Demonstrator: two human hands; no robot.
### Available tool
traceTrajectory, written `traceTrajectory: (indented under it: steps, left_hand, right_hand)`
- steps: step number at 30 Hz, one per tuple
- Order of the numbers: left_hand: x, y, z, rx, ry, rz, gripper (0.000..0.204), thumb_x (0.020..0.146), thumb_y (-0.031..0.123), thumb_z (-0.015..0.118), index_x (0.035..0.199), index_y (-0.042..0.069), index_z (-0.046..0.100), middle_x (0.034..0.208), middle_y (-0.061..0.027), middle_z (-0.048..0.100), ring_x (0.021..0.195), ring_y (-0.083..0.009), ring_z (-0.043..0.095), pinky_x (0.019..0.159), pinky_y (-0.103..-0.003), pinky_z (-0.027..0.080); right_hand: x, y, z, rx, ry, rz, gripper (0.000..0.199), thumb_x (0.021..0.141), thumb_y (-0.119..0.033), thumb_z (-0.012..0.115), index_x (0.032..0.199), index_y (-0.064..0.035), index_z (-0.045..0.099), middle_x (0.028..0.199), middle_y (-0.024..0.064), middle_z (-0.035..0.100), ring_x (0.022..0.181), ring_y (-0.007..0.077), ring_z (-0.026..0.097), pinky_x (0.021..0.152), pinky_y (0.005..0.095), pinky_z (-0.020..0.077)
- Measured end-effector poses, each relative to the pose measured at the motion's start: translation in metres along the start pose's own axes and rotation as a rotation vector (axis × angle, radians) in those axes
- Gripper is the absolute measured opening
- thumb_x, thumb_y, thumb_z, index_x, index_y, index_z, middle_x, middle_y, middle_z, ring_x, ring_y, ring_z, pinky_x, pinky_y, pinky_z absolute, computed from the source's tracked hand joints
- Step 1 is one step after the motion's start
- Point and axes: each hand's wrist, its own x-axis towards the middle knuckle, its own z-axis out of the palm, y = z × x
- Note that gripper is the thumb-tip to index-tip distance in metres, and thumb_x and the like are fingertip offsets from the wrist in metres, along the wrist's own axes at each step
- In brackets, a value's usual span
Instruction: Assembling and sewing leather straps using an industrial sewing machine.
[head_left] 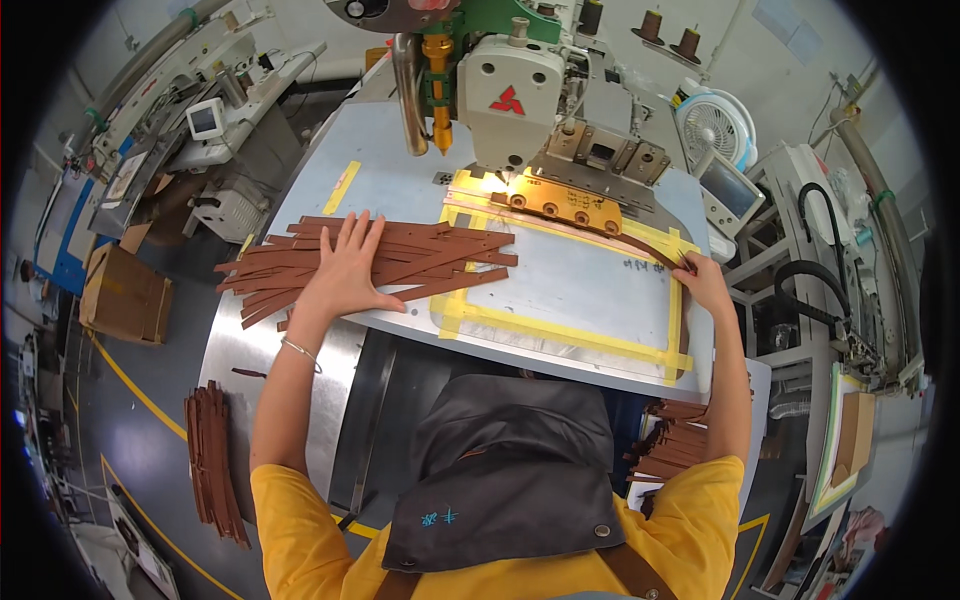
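Left hand (348, 262) is lying flat, fingers spread, on brown strips (420, 258); right hand (703, 280) is pinching a strip (648, 248) at the counter (330, 190) edge.

A brown cardboard box (124, 295) sits at left; small pale screens (206, 119) (727, 186) flank the machine.

Lighting is bright and even, from overhead, with soft short shadows. A small lamp under the sewing machine head (510, 95) throws a warm glare patch onto the yellow-taped template (560, 330). The metal table (400, 175) shows mild sheen. Focus is sharp centrally; straight edges bow outward, detail smears near the rim, and corners are black.
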Motion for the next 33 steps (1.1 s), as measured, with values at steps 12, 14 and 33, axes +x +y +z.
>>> traceTrajectory:
  steps: [12, 14, 33]
  left_hand:
    - [0.013, -0.042, -0.026, 0.129, -0.242, 0.014, 0.084, 0.055, 0.015, 0.071, 0.132, 0.0, 0.039, 0.123, -0.0181, 0.046, 0.12, -0.0349, 0.044, 0.104, -0.049, 0.036]
    - [0.008, -0.057, -0.007, 0.175, 0.01, 0.115, 0.066, 0.056, 0.005, 0.064, 0.119, 0.0, 0.044, 0.116, -0.017, 0.047, 0.111, -0.0348, 0.048, 0.096, -0.047, 0.041]
    - [-0.066, -0.065, 0.002, 0.066, 0.126, 0.075, 0.025, 0.065, -0.007, 0.055, 0.087, 0.002, 0.047, 0.09, -0.0153, 0.054, 0.091, -0.0353, 0.052, 0.075, -0.043, 0.042]
  right_hand:
    - [-0.03, -0.143, 0.031, -0.025, 0.186, -0.371, 0.036, 0.081, -0.02, 0.068, 0.115, -0.0094, 0.059, 0.106, 0.0115, 0.062, 0.084, 0.0285, 0.066, 0.07, 0.042, 0.0525]
    - [-0.027, -0.17, 0.038, 0.014, 0.026, -0.451, 0.039, 0.083, -0.019, 0.066, 0.121, -0.011, 0.058, 0.108, 0.0113, 0.064, 0.09, 0.0284, 0.065, 0.073, 0.0415, 0.0521]
    - [0.037, -0.261, 0.119, -0.037, 0.14, -0.919, 0.029, 0.086, -0.012, 0.059, 0.114, -0.0076, 0.06, 0.099, 0.0119, 0.064, 0.093, 0.0283, 0.063, 0.075, 0.0385, 0.0511]
